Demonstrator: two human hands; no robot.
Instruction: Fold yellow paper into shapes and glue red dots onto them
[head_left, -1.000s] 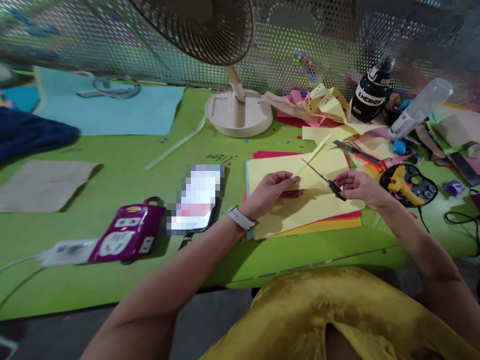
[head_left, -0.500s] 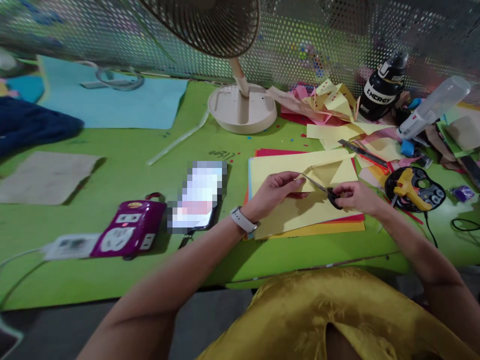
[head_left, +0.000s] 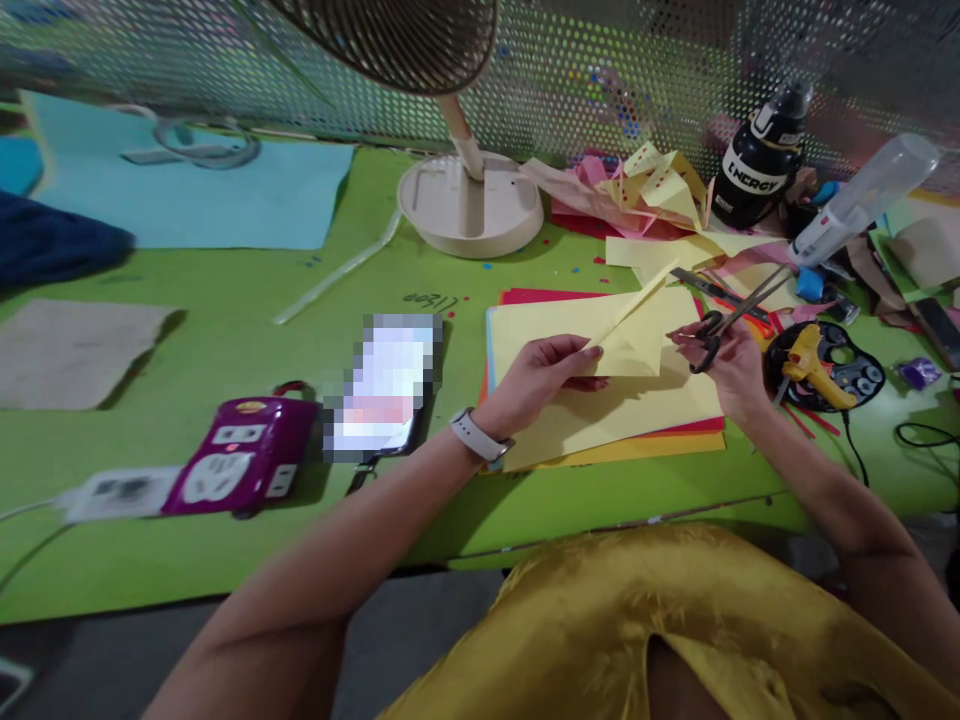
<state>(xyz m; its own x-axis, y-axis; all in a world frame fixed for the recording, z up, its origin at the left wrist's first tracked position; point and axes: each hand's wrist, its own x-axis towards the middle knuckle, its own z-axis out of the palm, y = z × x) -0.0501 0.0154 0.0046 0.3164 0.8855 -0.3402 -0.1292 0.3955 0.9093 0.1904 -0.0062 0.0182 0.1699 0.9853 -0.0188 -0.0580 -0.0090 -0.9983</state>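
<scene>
My left hand (head_left: 551, 372) pinches a piece of pale yellow paper (head_left: 634, 335) at its left end, with one edge of the sheet standing up in a fold. Beneath it lies a stack of coloured paper (head_left: 555, 440), yellow on top with red, orange and blue edges showing. To the right, my right hand (head_left: 733, 372) holds a pair of scissors (head_left: 716, 325) by the dark handles. Their blades point up and away to the right, apart from the paper.
A fan base (head_left: 487, 235) stands behind the stack. Paper scraps (head_left: 652, 190), a black bottle (head_left: 757, 165), a utility knife (head_left: 716, 295) and a yellow glue gun (head_left: 821, 370) crowd the right. A phone (head_left: 386, 385) and a purple power strip (head_left: 244, 450) lie left.
The scissors have left the paper and swung round, blades now pointing away to the right. My right hand has moved slightly right and turned. The left hand still holds the paper.
</scene>
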